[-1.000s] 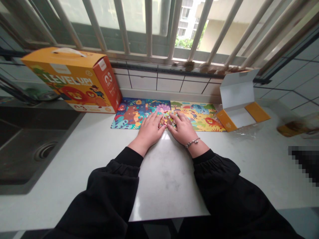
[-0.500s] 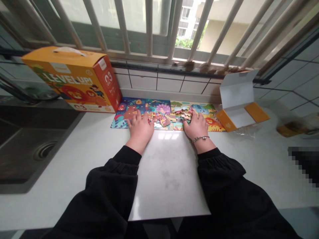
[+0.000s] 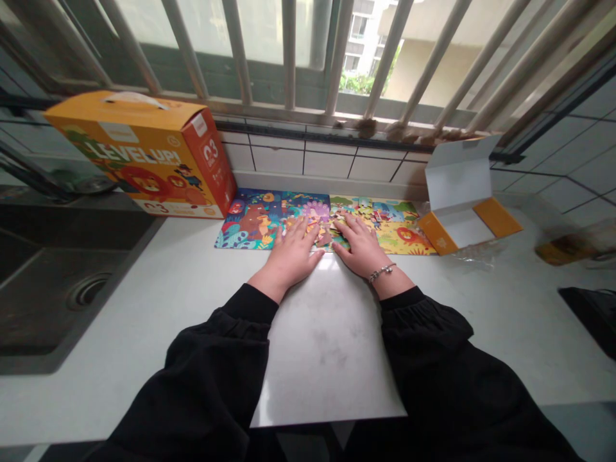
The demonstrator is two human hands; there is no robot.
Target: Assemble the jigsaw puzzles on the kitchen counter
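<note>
My left hand lies palm down, fingers stretched forward, over the lower middle of a colourful picture sheet with animals on it. Opposite it, my right hand rests the same way, with a bracelet at the wrist. Loose jigsaw puzzle pieces are heaped between the two hands and partly under the fingers. More pieces lie scattered on the yellow right half of the sheet, beyond my right fingers. What lies beneath both palms is hidden.
A large orange puzzle box with a handle stands at the back left, beside a dark sink. At the right sits an opened small orange box with clear plastic wrap by it. Window bars rise behind the white counter.
Both hands have moved inward, toward each other. The puzzle pieces between them are pushed closer together, and some now lie spread on the right part of the sheet.
</note>
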